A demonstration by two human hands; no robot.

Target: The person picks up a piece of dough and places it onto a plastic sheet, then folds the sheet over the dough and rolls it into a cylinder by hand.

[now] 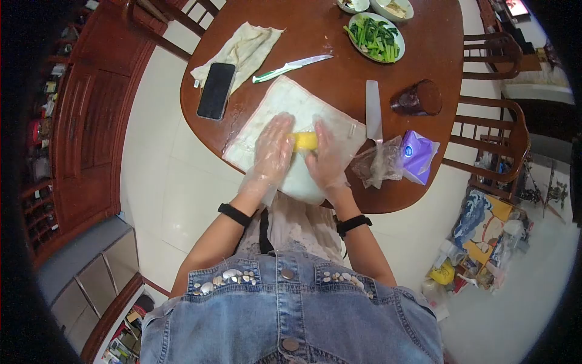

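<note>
A short yellow cylinder-like piece (305, 141) lies over a white cloth (291, 182) with a pink edge, near the table's front. My left hand (274, 148), in a clear plastic glove, closes on its left end. At the right end, my right hand (327, 151) holds it in the same way, also gloved. Their fingers partly hide both ends, and I cannot tell what kind of food or object the piece is. Beyond the cloth rests a small knife (292, 68) with a green and white handle. To the right lies a wide-bladed knife (373, 112), its handle end hidden by crumpled clear plastic (382, 162).
A phone (216, 91) rests partly on a beige cloth (251, 48) at left. On the right stand a purple tissue pack (418, 156) and a dark glass (418, 99). A plate of greens (377, 37) sits farther back, beside bowls. Wooden chairs (509, 139) flank the table (327, 30).
</note>
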